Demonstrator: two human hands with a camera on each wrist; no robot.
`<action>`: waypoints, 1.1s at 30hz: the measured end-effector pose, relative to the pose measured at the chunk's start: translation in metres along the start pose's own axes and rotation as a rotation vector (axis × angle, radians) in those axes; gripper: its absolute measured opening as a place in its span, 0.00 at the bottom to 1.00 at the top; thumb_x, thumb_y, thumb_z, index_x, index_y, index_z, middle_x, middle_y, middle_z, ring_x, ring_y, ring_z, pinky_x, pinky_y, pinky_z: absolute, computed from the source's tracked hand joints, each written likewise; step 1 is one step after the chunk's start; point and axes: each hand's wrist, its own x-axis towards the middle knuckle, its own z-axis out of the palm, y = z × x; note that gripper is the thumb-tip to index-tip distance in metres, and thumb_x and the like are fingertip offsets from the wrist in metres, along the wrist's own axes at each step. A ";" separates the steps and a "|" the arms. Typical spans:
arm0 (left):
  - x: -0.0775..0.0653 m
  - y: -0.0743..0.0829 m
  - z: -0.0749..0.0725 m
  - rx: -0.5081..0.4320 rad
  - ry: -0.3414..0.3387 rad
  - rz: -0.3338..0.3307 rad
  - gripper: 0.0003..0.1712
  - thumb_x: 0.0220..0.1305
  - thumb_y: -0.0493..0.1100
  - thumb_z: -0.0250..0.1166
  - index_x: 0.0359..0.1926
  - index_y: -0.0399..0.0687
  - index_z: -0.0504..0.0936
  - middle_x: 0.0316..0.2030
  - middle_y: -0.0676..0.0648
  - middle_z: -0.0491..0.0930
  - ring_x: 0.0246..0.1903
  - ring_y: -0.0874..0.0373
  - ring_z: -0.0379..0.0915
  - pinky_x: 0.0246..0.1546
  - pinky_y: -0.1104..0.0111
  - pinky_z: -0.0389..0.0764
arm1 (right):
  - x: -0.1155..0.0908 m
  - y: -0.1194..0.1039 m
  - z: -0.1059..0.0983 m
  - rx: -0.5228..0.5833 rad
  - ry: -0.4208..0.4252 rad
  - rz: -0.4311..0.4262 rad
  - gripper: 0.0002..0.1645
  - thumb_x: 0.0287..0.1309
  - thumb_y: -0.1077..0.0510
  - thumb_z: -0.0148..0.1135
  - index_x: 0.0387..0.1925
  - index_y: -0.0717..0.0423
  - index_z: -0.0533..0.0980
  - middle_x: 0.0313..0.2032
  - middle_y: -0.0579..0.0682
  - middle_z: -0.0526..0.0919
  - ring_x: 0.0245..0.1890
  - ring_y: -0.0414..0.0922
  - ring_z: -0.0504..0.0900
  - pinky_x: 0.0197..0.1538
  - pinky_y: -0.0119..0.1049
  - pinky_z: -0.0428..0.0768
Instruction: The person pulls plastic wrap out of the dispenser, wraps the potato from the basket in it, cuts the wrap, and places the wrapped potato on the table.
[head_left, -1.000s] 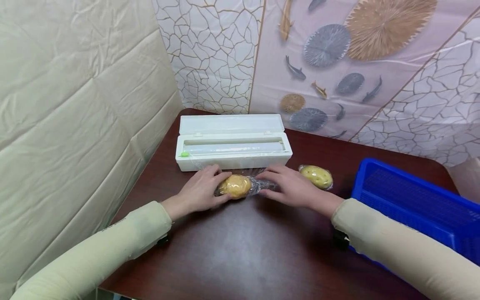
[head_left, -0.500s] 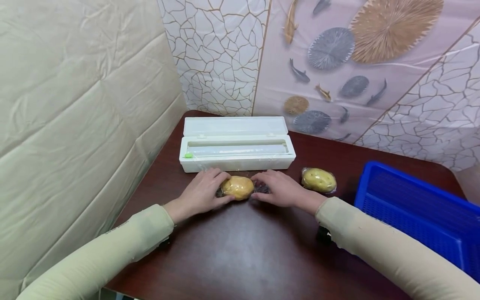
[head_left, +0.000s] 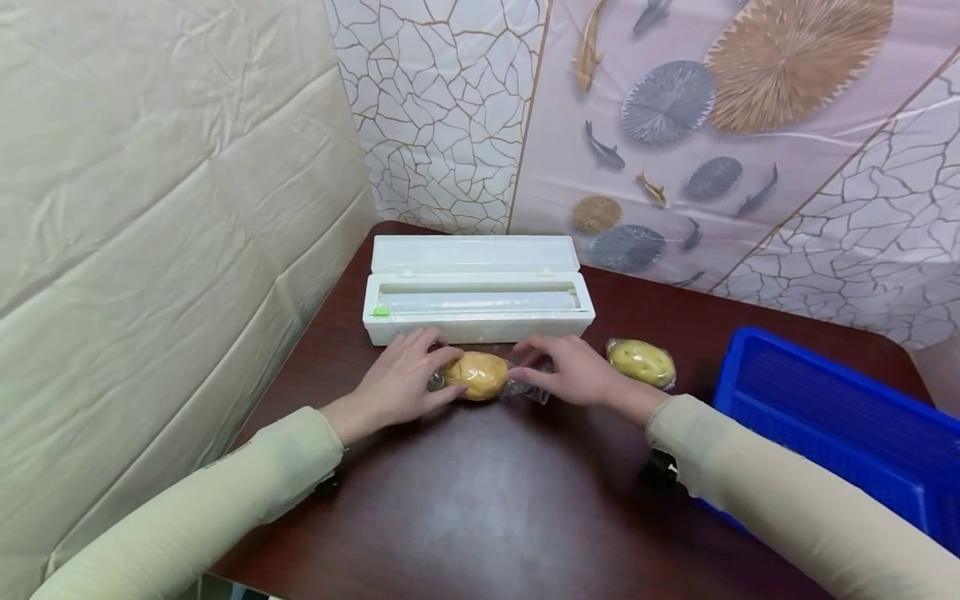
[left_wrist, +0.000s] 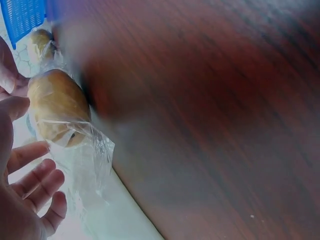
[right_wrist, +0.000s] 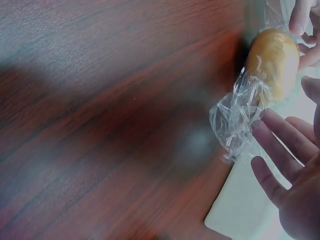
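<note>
A yellow potato (head_left: 480,375) lies on the table in clear plastic wrap, whose loose ends stick out at both sides. My left hand (head_left: 401,375) holds its left end between thumb and index finger; in the left wrist view the other fingers are apart from it. Just right of the potato, my right hand (head_left: 573,367) has its fingers spread at the crumpled plastic wrap (right_wrist: 232,122). In the right wrist view those fingers look fairly straight, with fingertips at the film. Behind both hands stands a white cling film box (head_left: 480,327), lid raised, with a film roll (head_left: 480,302) inside.
Another wrapped potato (head_left: 641,363) lies to the right, beyond my right hand. A blue plastic basket (head_left: 832,450) sits at the table's right side. Fabric-covered walls (head_left: 187,208) rise at the left and back of the dark wooden table (head_left: 480,500).
The film stretched between box and potato is no longer seen. My right hand moved in against the potato's right end, then drew slightly back right with its fingers spread. The left hand stays put.
</note>
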 end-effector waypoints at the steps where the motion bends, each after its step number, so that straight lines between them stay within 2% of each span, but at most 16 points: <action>1: -0.001 -0.001 -0.001 -0.005 0.010 0.001 0.28 0.67 0.60 0.74 0.59 0.47 0.87 0.51 0.45 0.81 0.52 0.47 0.78 0.50 0.53 0.77 | -0.001 0.000 -0.001 0.001 0.009 -0.002 0.22 0.73 0.49 0.69 0.58 0.61 0.82 0.44 0.48 0.93 0.45 0.46 0.91 0.51 0.51 0.86; 5: -0.003 -0.008 -0.009 -0.028 0.088 -0.006 0.26 0.67 0.56 0.74 0.58 0.45 0.87 0.48 0.45 0.82 0.47 0.48 0.80 0.47 0.53 0.80 | -0.003 0.000 -0.006 0.006 0.041 -0.012 0.20 0.72 0.52 0.69 0.56 0.62 0.82 0.43 0.49 0.93 0.44 0.47 0.91 0.51 0.52 0.86; 8: -0.004 -0.019 -0.016 -0.024 0.193 -0.030 0.24 0.67 0.53 0.74 0.57 0.43 0.87 0.44 0.44 0.82 0.43 0.47 0.79 0.44 0.52 0.80 | -0.003 0.000 -0.010 -0.002 0.064 -0.024 0.19 0.71 0.52 0.70 0.55 0.61 0.83 0.41 0.48 0.93 0.43 0.46 0.91 0.51 0.51 0.86; 12: -0.007 -0.036 -0.025 -0.004 0.336 -0.117 0.24 0.64 0.50 0.76 0.55 0.41 0.85 0.43 0.42 0.81 0.42 0.42 0.77 0.40 0.51 0.76 | -0.003 0.001 -0.014 -0.019 0.075 -0.035 0.18 0.71 0.52 0.71 0.54 0.59 0.84 0.40 0.46 0.93 0.44 0.46 0.91 0.52 0.51 0.85; 15: -0.008 -0.048 -0.028 -0.004 0.390 -0.213 0.27 0.62 0.51 0.78 0.57 0.42 0.84 0.45 0.40 0.79 0.44 0.40 0.74 0.40 0.49 0.73 | -0.002 -0.001 -0.017 -0.038 0.071 -0.038 0.18 0.71 0.51 0.71 0.53 0.59 0.85 0.40 0.46 0.92 0.43 0.46 0.90 0.51 0.51 0.84; 19: -0.010 -0.058 -0.027 -0.022 0.387 -0.327 0.32 0.60 0.53 0.80 0.60 0.42 0.83 0.49 0.39 0.78 0.46 0.38 0.73 0.43 0.47 0.74 | 0.007 -0.010 -0.022 -0.078 0.065 -0.048 0.18 0.70 0.50 0.71 0.51 0.59 0.85 0.39 0.46 0.92 0.42 0.44 0.90 0.51 0.50 0.85; 23: -0.010 -0.064 -0.023 -0.041 0.365 -0.388 0.33 0.59 0.54 0.80 0.59 0.40 0.84 0.52 0.37 0.79 0.48 0.36 0.74 0.46 0.44 0.75 | 0.025 -0.025 -0.025 -0.122 0.048 -0.060 0.19 0.71 0.47 0.70 0.52 0.58 0.85 0.39 0.46 0.92 0.40 0.43 0.89 0.49 0.48 0.85; 28: -0.010 -0.068 -0.019 -0.059 0.343 -0.411 0.33 0.60 0.56 0.80 0.57 0.37 0.84 0.54 0.36 0.78 0.50 0.36 0.74 0.50 0.44 0.75 | 0.052 -0.045 -0.024 -0.177 0.024 -0.084 0.21 0.73 0.45 0.67 0.54 0.57 0.85 0.41 0.47 0.92 0.42 0.45 0.90 0.52 0.48 0.84; 33: -0.009 -0.069 -0.016 -0.059 0.342 -0.405 0.32 0.59 0.55 0.81 0.56 0.38 0.85 0.52 0.37 0.78 0.48 0.37 0.73 0.48 0.45 0.75 | 0.081 -0.064 -0.016 -0.235 0.014 -0.156 0.20 0.74 0.45 0.66 0.53 0.57 0.85 0.44 0.50 0.92 0.45 0.46 0.90 0.54 0.47 0.84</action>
